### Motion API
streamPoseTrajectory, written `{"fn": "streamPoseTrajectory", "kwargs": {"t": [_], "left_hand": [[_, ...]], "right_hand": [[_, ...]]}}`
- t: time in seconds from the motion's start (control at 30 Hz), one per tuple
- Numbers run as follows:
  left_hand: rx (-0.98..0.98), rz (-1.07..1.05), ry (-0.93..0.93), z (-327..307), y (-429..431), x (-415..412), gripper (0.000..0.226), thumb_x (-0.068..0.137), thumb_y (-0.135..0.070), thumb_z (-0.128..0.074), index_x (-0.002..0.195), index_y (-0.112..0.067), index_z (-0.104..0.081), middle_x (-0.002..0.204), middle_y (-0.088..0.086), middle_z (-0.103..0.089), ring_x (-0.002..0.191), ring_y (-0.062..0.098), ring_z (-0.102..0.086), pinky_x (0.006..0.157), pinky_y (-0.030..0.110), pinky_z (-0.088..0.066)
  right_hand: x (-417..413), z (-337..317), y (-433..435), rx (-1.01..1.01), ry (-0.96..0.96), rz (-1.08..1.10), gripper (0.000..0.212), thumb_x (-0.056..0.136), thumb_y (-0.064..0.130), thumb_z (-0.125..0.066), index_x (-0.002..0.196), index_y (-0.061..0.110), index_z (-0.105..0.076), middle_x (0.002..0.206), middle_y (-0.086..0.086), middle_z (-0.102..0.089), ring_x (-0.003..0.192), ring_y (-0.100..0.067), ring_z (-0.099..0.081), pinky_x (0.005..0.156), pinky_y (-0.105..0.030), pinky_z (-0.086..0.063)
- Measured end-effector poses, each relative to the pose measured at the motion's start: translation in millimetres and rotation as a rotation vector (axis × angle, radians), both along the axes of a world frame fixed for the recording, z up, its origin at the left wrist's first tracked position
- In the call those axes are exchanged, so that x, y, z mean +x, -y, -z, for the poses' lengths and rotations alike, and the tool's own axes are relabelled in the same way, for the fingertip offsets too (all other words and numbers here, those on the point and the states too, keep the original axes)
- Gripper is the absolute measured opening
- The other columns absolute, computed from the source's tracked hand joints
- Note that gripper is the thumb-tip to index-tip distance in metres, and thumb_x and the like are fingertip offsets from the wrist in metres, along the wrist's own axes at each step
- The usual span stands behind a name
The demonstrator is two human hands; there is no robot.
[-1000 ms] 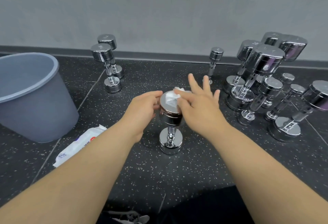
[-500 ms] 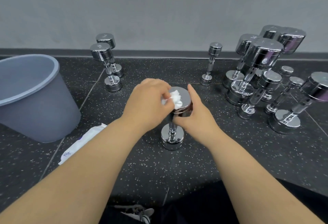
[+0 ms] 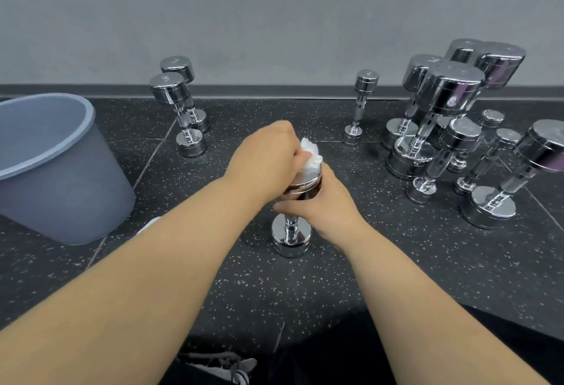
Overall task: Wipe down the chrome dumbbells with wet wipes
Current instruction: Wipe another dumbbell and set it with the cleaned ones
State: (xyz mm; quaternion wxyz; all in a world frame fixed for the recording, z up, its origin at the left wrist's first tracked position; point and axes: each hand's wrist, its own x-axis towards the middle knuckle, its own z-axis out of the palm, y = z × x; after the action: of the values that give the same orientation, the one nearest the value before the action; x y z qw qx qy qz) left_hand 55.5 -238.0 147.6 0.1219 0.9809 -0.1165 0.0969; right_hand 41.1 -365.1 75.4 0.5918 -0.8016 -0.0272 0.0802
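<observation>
- While the dumbbell (image 3: 291, 236) stands upright on the floor (image 3: 396, 262) before the person, the left hand (image 3: 264, 155) pinches a bunched wipe (image 3: 311, 154) on its top face.
- The right hand (image 3: 331, 204) grips the upper head (steadying it, I judge); press firmly, circling to the rim.

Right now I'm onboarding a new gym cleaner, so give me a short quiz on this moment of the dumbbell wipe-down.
1. Which hand holds the wet wipe against the top of the upright centre dumbbell?
2. True or false: the right hand hangs free, touching nothing.
3. Where does the grey bin stand? A) to the person's left B) to the person's right C) straight ahead by the wall

Key
1. The left hand.
2. False: it grips the centre dumbbell's upper head.
3. A.
</observation>
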Motion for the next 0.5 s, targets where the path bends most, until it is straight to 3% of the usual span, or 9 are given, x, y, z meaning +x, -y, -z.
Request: {"fn": "streamPoseTrajectory", "kwargs": {"t": [0.1,0.23,0.37,0.5], "left_hand": [[-0.104,-0.053,0.048,3.4,-11.6,-0.5,0.024,0.092,-0.027,-0.059,0.076,-0.011,-0.068,0.099,0.001,-0.06,0.088,0.024,-0.058,0.077,0.037,-0.045],[-0.125,0.194,0.024,5.7,5.1,-14.3,0.024,0.099,-0.025,-0.053,0.114,-0.025,-0.073,0.108,0.002,-0.062,0.098,0.023,-0.056,0.085,0.038,-0.045],[-0.037,0.066,-0.035,-0.7,-5.5,11.4,0.028,0.101,-0.019,-0.049,0.108,-0.016,-0.075,0.115,0.004,-0.058,0.099,0.025,-0.059,0.087,0.038,-0.046],[-0.101,0.153,0.041,12.8,-29.4,-17.0,0.026,0.099,-0.015,-0.054,0.119,-0.017,-0.072,0.119,-0.002,-0.063,0.107,0.019,-0.056,0.096,0.03,-0.041]], "right_hand": [[-0.1,0.2,-0.5,0.016,0.01,-0.003,0.082,0.058,0.021,-0.091,0.127,0.035,-0.048,0.105,0.016,-0.068,0.094,0.001,-0.064,0.074,-0.019,-0.049],[0.6,1.1,-1.0,-0.012,0.024,-0.006,0.064,0.061,0.018,-0.087,0.113,0.031,-0.053,0.087,0.016,-0.069,0.078,0.003,-0.064,0.065,-0.022,-0.048],[-0.6,2.3,0.1,0.012,0.004,0.009,0.082,0.056,0.025,-0.092,0.126,0.034,-0.05,0.108,0.016,-0.067,0.098,0.0,-0.063,0.08,-0.023,-0.05],[-2.8,-1.1,0.6,-0.007,0.001,-0.001,0.078,0.059,0.022,-0.09,0.125,0.036,-0.051,0.105,0.019,-0.065,0.094,0.003,-0.061,0.073,-0.019,-0.047]]}}
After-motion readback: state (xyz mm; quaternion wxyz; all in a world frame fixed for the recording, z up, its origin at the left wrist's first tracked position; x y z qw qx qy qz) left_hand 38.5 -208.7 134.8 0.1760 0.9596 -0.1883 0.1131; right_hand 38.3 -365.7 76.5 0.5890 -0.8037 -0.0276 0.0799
